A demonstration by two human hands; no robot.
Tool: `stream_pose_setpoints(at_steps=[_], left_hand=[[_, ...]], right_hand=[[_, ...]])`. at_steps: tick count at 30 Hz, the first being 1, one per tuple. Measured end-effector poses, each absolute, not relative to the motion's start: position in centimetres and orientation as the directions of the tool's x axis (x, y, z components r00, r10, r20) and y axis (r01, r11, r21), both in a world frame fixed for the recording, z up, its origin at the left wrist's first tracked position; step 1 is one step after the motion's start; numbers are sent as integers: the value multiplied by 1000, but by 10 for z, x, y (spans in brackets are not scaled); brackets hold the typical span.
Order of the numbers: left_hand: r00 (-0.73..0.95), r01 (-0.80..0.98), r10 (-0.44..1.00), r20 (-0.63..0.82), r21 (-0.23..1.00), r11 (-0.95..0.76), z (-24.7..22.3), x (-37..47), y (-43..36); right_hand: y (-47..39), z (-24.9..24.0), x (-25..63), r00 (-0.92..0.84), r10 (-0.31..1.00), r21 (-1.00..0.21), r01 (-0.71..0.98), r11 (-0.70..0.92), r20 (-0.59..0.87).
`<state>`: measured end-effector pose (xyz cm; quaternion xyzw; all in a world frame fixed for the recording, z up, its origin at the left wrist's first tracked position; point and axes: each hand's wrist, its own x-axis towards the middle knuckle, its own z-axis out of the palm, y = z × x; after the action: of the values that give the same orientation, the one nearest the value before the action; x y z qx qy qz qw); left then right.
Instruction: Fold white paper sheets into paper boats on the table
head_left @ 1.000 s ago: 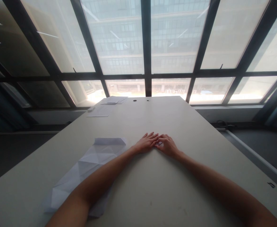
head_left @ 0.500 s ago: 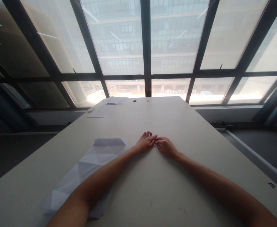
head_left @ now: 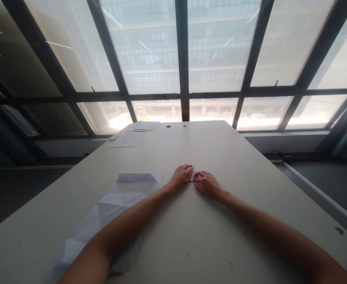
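Note:
A small piece of folded white paper (head_left: pixel 192 176) lies on the white table between my two hands, mostly covered by them. My left hand (head_left: pixel 181 177) rests over its left side, fingers bent and pressed together on it. From the right, my right hand (head_left: pixel 207 184) grips the other side with curled fingers. Under and beside my left forearm is a large creased sheet of white paper (head_left: pixel 114 205), its far edge folded up; the forearm hides part of it.
The white table (head_left: pixel 220 150) reaches toward tall windows with dark frames (head_left: pixel 184 59). Several flat paper sheets (head_left: pixel 127 139) lie at its far left, near a small pale object (head_left: pixel 113 137). A dark round hole (head_left: pixel 168 126) shows near the far edge.
My fingertips, which overlapped half a second ago, have drawn slightly apart, so more of the small folded paper shows between them. The large creased sheet has stayed in place.

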<state>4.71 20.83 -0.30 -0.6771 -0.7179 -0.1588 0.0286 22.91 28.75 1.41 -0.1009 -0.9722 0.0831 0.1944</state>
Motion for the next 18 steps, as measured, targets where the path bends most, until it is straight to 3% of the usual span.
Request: stream_pose_setpoints(at_steps=[6,11,18], left_hand=[[20,982,997,74,183,-34,0,49,206],[138,967,988,73,208,-150,2,48,203],[75,976,992,97,195,-93,-6,47,205]], right_hand=[[288,12,228,-893,269,-220,200,955,360],[295,7,226,-841,358,-307,243,920,406],[296,4,224,-863,336,-261,249,933,377]])
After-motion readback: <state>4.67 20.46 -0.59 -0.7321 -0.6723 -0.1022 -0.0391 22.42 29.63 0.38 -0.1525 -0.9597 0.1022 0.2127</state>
